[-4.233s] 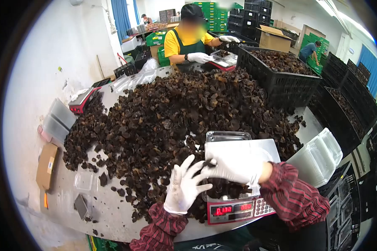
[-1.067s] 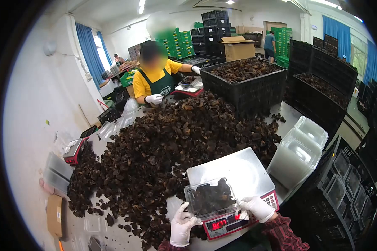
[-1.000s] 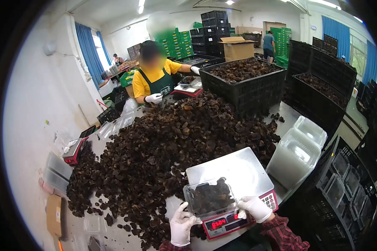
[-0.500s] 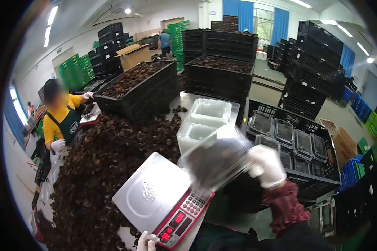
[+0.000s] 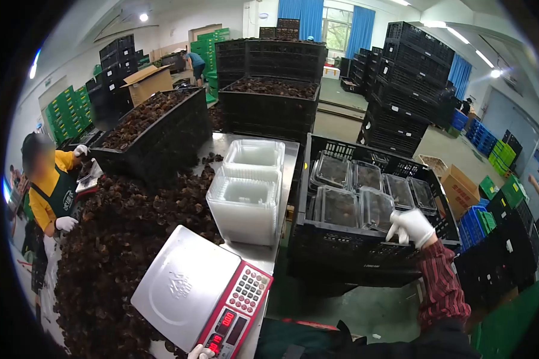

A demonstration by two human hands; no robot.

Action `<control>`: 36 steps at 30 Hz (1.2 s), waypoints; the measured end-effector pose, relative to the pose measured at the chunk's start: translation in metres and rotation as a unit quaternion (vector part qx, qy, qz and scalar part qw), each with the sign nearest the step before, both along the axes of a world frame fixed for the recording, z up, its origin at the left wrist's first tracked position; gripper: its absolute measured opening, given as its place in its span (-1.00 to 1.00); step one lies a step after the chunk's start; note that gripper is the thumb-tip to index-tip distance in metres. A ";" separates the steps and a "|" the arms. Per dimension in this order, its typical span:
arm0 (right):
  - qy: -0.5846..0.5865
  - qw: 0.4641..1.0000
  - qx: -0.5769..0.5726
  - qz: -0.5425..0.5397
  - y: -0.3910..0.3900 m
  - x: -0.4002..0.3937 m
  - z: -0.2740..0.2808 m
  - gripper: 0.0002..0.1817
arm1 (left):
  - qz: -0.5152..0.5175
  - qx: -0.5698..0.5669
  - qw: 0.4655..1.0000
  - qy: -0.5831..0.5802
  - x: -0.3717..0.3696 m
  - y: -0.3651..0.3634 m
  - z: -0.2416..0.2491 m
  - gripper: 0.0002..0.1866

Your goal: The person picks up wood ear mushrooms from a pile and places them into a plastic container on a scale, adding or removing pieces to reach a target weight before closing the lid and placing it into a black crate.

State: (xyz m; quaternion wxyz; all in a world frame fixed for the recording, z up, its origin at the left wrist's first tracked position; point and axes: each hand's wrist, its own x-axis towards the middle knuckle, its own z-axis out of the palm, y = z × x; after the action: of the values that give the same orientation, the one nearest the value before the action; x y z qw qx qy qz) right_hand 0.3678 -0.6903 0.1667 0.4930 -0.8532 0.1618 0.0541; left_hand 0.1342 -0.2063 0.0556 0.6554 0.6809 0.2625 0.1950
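My right hand [image 5: 411,228], in a white glove, reaches into the black crate [image 5: 353,244] at the right and touches the near right edge of a clear lidded box [image 5: 375,209]. Its fingers are bent at that edge. Other clear boxes with dark contents [image 5: 338,205] lie beside it in the crate. At the bottom edge my left hand [image 5: 201,352], also gloved, shows only its fingertips by the display of the red and silver scale [image 5: 185,287]. Whether they hold anything is hidden. Nothing lies on the scale's plate.
Stacked clear empty trays [image 5: 244,206] stand behind the scale. A dark heap [image 5: 108,269] covers the table's left side. Large black bins [image 5: 156,140] stand behind. A co-worker in yellow [image 5: 54,185] is at the left. Tall black crates [image 5: 395,113] rise at the back right.
My right hand has moved right, and the clear box it held over the scale is now in the crate. The view has turned right. My left hand stays by the scale's display.
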 end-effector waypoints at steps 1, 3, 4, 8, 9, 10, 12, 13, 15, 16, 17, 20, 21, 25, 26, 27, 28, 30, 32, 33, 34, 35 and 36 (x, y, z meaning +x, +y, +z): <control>-0.034 0.995 -0.090 -0.039 -0.020 0.011 -0.002 -0.38 | 0.000 0.000 1.000 0.004 -0.002 0.001 0.000 -0.71; -0.005 0.925 -0.372 -0.080 -0.080 0.040 -0.034 -0.32 | -0.004 -0.042 0.998 0.036 -0.006 0.004 -0.002 -0.72; 0.039 0.861 -0.505 -0.050 -0.098 0.048 -0.046 -0.29 | 0.004 -0.043 0.998 0.035 -0.006 0.003 0.003 -0.72; 0.206 0.917 -0.328 0.093 -0.076 0.065 -0.071 -0.17 | 0.016 -0.009 1.000 0.019 -0.008 0.000 0.005 -0.76; 0.191 0.906 -0.363 0.105 -0.071 0.069 -0.074 -0.16 | 0.014 -0.008 1.000 0.014 -0.010 0.001 0.000 -0.77; 0.174 0.893 -0.395 0.123 -0.065 0.076 -0.076 -0.15 | 0.016 -0.005 1.000 0.011 -0.013 0.003 -0.006 -0.77; 0.182 0.891 -0.391 0.139 -0.033 0.076 -0.053 -0.15 | 0.021 0.039 0.999 -0.006 -0.013 0.003 -0.014 -0.79; 0.147 0.857 -0.465 0.168 -0.044 0.087 -0.064 -0.19 | 0.012 0.100 0.995 -0.009 -0.013 0.004 -0.016 -0.81; 0.020 0.810 -0.566 0.149 -0.032 0.116 -0.072 -0.33 | 0.027 0.104 0.994 -0.013 -0.013 -0.002 -0.022 -0.85; -0.063 0.800 -0.588 0.100 -0.014 0.123 -0.064 -0.42 | 0.022 0.157 0.987 -0.030 -0.012 -0.005 -0.027 -0.85; -0.120 0.878 -0.452 0.101 0.033 0.115 -0.032 -0.51 | 0.003 0.241 0.969 -0.045 -0.012 -0.009 -0.023 -0.85; -0.423 0.823 -0.326 0.193 0.130 0.119 -0.003 -0.69 | -0.044 0.406 0.908 -0.096 -0.017 -0.021 -0.031 -0.84; -0.456 0.798 -0.328 0.219 0.158 0.121 0.002 -0.69 | -0.066 0.421 0.899 -0.104 -0.020 -0.026 -0.036 -0.84; -0.532 0.704 -0.307 0.355 0.248 0.133 0.003 -0.65 | -0.133 0.491 0.856 -0.087 -0.042 -0.038 -0.089 -0.79; -0.542 0.668 -0.326 0.393 0.263 0.137 0.000 -0.63 | -0.129 0.493 0.857 -0.084 -0.045 -0.038 -0.097 -0.79; -0.471 0.691 -0.350 0.423 0.276 0.133 0.000 -0.57 | -0.128 0.497 0.855 -0.076 -0.047 -0.039 -0.102 -0.77; -0.428 0.682 -0.372 0.462 0.283 0.140 -0.012 -0.60 | -0.126 0.502 0.853 -0.068 -0.049 -0.039 -0.106 -0.75; -0.377 0.729 -0.363 0.441 0.291 0.150 -0.029 -0.68 | -0.129 0.499 0.855 -0.048 -0.050 -0.039 -0.109 -0.75; -0.314 0.729 -0.388 0.468 0.281 0.160 -0.026 -0.74 | -0.124 0.490 0.862 -0.029 -0.047 -0.041 -0.112 -0.75; -0.305 0.730 -0.384 0.476 0.276 0.165 -0.030 -0.75 | -0.127 0.495 0.859 -0.030 -0.047 -0.040 -0.113 -0.76; -0.307 0.718 -0.388 0.490 0.273 0.167 -0.034 -0.75 | -0.128 0.497 0.858 -0.030 -0.047 -0.040 -0.113 -0.77; -0.348 0.727 -0.347 0.479 0.272 0.168 -0.038 -0.75 | -0.124 0.499 0.857 -0.033 -0.045 -0.040 -0.111 -0.81; -0.387 0.733 -0.303 0.470 0.271 0.169 -0.042 -0.75 | -0.191 0.509 0.839 0.021 -0.045 -0.033 -0.102 -0.72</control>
State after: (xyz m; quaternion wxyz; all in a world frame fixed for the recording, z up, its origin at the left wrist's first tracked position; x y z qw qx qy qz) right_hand 0.5367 -0.4193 0.1250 0.1405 -0.8718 -0.4566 -0.1078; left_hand 0.0893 -0.2395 -0.0468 0.2346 0.9593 0.0043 0.1574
